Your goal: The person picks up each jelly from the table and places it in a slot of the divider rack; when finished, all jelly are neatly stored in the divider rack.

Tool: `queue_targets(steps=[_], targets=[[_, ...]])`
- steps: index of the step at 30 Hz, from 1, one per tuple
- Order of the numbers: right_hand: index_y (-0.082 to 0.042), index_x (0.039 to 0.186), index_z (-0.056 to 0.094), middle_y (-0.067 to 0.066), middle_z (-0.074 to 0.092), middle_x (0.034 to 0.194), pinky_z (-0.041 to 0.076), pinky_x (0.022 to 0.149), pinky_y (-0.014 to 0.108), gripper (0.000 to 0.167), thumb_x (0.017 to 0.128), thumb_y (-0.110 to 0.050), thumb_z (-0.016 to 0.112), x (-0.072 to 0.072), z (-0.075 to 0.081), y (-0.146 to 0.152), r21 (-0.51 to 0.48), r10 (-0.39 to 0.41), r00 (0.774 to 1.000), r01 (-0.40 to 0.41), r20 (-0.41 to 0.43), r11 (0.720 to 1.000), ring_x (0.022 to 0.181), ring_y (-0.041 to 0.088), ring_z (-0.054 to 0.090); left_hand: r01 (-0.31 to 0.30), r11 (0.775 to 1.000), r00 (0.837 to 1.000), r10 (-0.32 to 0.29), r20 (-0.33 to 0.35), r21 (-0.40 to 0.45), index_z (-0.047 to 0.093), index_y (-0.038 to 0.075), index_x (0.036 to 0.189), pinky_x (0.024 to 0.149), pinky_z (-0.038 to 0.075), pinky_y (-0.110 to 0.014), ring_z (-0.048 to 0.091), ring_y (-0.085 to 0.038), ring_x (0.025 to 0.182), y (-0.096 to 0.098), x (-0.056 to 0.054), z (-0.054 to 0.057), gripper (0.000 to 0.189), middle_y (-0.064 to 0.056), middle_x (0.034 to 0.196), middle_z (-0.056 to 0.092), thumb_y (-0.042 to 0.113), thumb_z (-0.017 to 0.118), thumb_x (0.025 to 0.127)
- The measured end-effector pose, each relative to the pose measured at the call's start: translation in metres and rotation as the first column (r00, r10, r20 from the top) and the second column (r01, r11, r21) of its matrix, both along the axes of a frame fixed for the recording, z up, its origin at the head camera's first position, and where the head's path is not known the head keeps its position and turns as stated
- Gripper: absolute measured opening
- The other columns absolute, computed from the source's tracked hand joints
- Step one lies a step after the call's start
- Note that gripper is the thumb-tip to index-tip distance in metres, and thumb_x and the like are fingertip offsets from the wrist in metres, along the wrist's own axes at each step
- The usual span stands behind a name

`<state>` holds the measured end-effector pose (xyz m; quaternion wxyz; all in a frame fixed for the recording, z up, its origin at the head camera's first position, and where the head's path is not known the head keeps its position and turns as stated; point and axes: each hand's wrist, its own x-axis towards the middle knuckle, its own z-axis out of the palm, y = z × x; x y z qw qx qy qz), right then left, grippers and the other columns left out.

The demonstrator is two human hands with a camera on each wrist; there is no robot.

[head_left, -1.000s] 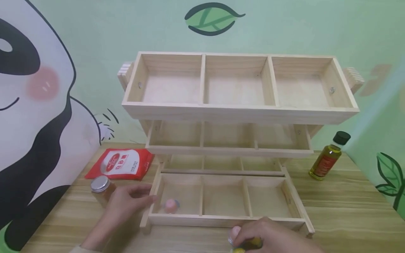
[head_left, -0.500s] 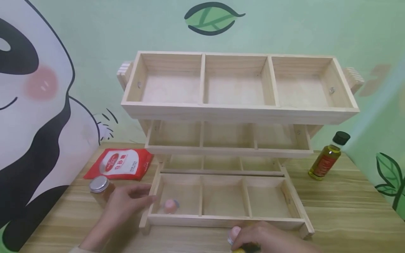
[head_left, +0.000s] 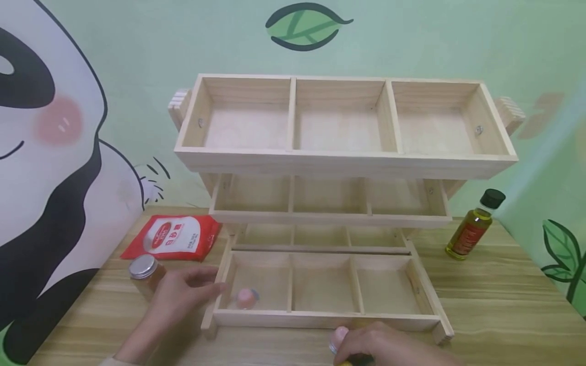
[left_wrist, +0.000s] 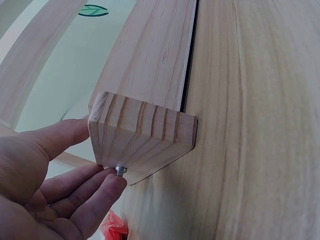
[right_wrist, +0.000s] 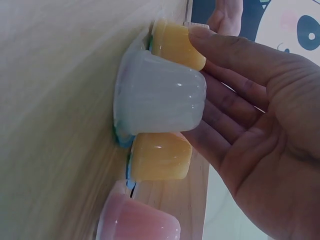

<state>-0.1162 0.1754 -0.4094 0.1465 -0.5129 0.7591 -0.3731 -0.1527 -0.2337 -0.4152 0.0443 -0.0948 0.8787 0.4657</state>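
A tiered wooden box (head_left: 348, 165) with divided trays unfolds in front of me. My left hand (head_left: 178, 292) is at the lowest tray's left side; in the left wrist view, thumb and fingertips touch a laminated wooden corner (left_wrist: 145, 125) beside a metal bolt (left_wrist: 121, 170). At the front, my right hand (head_left: 384, 343) reaches over small jelly cups lying lid-down on the table. Its thumb and fingers pinch the yellow jelly cup (right_wrist: 175, 47); a white cup (right_wrist: 160, 92), another yellow one (right_wrist: 161, 157) and a pink one (right_wrist: 140, 220) line up beside it. One pink cup (head_left: 246, 299) lies in the lowest tray's left compartment.
Left of the box are a red-and-white packet (head_left: 174, 236) and a jar with a silver lid (head_left: 143, 267), close behind my left hand. An oil bottle (head_left: 469, 231) with a black cap stands on the right. A painted wall (head_left: 412, 40) rises behind.
My right hand has shifted slightly, covering more of the yellow cups under it. The left hand stays at the tray's side, and the box and the other things stand as before.
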Motion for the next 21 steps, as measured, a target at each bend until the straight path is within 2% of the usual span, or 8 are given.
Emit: queue_targets(steps=[5, 6, 14, 21], targets=[[-0.023, 0.112, 0.077, -0.016, 0.073, 0.107, 0.056, 0.093, 0.026, 0.018, 0.111, -0.017, 0.060, 0.0007, -0.0003, -0.0003, 0.005, -0.005, 1.000, 0.005, -0.019, 1.000, 0.101, 0.001, 0.067, 0.001, 1.000, 1.000, -0.001, 0.003, -0.001, 0.073, 0.012, 0.135, 0.083, 0.064, -0.042, 0.074, -0.021, 0.098, 0.0000, 0.0002, 0.0002, 0.065, -0.010, 0.125, 0.075, 0.046, 0.092, 0.082], [-0.024, 0.113, 0.076, -0.018, 0.072, 0.107, 0.056, 0.093, 0.026, 0.022, 0.112, -0.017, 0.056, 0.0013, 0.0004, -0.0002, 0.009, -0.007, 1.000, 0.007, 0.018, 1.000, 0.100, 0.000, 0.067, 0.001, 1.000, 1.000, -0.001, 0.002, 0.000, 0.073, 0.012, 0.135, 0.082, 0.064, -0.042, 0.075, -0.021, 0.098, 0.0001, 0.0002, 0.0002, 0.065, -0.010, 0.125, 0.075, 0.046, 0.092, 0.082], [-0.026, 0.115, 0.075, -0.020, 0.070, 0.110, 0.055, 0.095, 0.026, 0.015, 0.110, -0.024, 0.061, 0.0033, 0.0025, -0.0003, 0.005, -0.008, 0.997, 0.009, -0.072, 1.000, 0.104, 0.000, 0.065, -0.006, 1.000, 1.000, 0.006, 0.003, -0.001, 0.073, 0.012, 0.135, 0.081, 0.065, -0.041, 0.075, -0.021, 0.097, 0.0005, 0.0000, 0.0003, 0.066, -0.010, 0.124, 0.075, 0.045, 0.092, 0.082], [-0.026, 0.119, 0.074, -0.017, 0.071, 0.113, 0.055, 0.097, 0.029, 0.016, 0.110, -0.024, 0.061, 0.0046, 0.0059, 0.0000, 0.010, -0.015, 1.000, 0.015, -0.026, 1.000, 0.107, 0.003, 0.066, 0.000, 1.000, 1.000, 0.000, -0.008, -0.010, 0.073, 0.011, 0.135, 0.081, 0.065, -0.041, 0.074, -0.021, 0.098, 0.0000, -0.0006, -0.0004, 0.065, -0.010, 0.124, 0.076, 0.045, 0.092, 0.082]])
